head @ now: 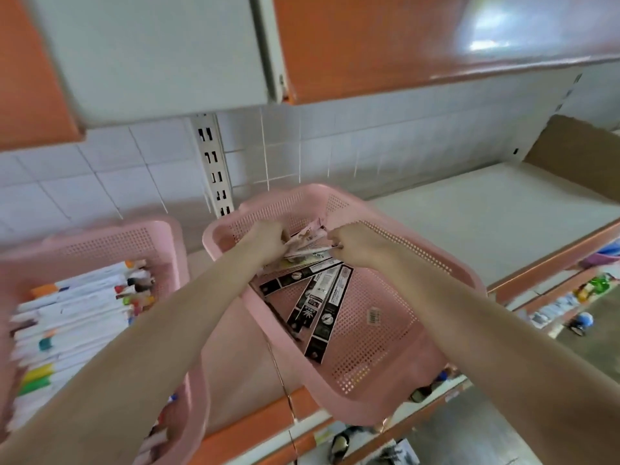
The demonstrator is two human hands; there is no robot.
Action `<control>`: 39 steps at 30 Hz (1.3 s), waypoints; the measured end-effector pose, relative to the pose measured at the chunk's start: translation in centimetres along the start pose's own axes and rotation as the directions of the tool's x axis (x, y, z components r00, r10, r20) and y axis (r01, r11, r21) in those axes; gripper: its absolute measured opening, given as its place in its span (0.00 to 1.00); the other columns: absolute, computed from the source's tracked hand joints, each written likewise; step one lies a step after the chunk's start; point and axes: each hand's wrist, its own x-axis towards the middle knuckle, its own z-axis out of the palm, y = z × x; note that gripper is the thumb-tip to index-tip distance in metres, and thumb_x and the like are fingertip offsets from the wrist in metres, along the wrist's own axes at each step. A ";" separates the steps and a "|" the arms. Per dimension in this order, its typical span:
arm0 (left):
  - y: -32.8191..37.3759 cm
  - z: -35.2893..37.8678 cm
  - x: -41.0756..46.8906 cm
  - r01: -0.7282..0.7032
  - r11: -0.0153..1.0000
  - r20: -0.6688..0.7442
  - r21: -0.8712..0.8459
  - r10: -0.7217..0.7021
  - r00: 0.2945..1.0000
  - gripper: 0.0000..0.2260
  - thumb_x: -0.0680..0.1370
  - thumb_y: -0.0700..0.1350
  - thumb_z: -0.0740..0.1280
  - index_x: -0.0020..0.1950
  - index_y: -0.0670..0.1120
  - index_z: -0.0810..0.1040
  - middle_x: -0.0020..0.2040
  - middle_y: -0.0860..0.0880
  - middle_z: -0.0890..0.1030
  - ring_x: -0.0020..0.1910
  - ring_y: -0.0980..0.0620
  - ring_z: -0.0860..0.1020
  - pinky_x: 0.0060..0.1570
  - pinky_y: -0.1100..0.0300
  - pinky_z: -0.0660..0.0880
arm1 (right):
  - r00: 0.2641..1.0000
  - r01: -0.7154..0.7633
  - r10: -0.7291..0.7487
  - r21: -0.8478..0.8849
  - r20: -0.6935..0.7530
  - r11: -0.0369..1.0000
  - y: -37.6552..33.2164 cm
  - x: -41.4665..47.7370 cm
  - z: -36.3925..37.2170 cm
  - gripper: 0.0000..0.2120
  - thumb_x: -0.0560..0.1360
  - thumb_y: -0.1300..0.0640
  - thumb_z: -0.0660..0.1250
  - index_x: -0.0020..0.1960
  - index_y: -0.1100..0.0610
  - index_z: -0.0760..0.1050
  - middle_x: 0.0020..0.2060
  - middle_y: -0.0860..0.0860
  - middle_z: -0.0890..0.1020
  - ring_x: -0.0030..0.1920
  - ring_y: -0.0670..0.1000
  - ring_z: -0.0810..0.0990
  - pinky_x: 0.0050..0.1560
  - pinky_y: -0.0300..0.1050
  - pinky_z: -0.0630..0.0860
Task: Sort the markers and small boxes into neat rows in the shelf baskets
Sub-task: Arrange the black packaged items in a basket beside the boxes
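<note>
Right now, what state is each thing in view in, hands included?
left hand: fingers curled round the light packets.
right hand: pinches the same packets, it seems.
black boxes: loose, fanned out, not in rows.
right pink basket: skewed, front corner overhanging the shelf edge.
left pink basket: nearly full.
markers: lying side by side in rows.

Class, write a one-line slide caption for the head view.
Left hand and right hand hold pale packets in a pink basket containing long black boxes; a second basket of markers stands alongside.
</note>
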 end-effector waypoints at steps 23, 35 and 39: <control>0.2 -0.8 0.0 -0.008 0.961 -0.226 -0.278 -0.057 0.973 0.04 0.77 0.42 0.66 0.51 0.46 0.76 0.45 0.49 0.80 0.43 0.50 0.79 0.44 0.57 0.77 | 0.997 0.037 -0.029 0.122 -0.066 0.992 0.8 -0.5 -1.8 0.11 0.77 0.59 0.66 0.58 0.57 0.80 0.56 0.49 0.82 0.46 0.42 0.75 0.53 0.31 0.67; 0.8 -1.4 -0.7 -0.094 0.940 -0.334 -0.327 -0.022 0.942 0.05 0.76 0.43 0.67 0.51 0.46 0.78 0.44 0.52 0.80 0.43 0.54 0.78 0.44 0.63 0.73 | 0.992 -0.020 0.015 -0.043 -0.126 0.999 0.6 -1.5 -2.9 0.12 0.74 0.65 0.61 0.53 0.54 0.78 0.45 0.48 0.79 0.45 0.50 0.77 0.47 0.44 0.76; 1.4 -2.4 -1.9 -0.165 0.944 -0.399 -0.286 0.039 0.916 0.04 0.76 0.45 0.68 0.50 0.49 0.77 0.42 0.55 0.79 0.42 0.56 0.79 0.43 0.66 0.75 | 0.981 -0.005 -0.028 -0.167 -0.192 0.986 -0.6 -2.6 -3.7 0.12 0.72 0.63 0.62 0.52 0.53 0.77 0.46 0.50 0.80 0.47 0.53 0.78 0.43 0.42 0.72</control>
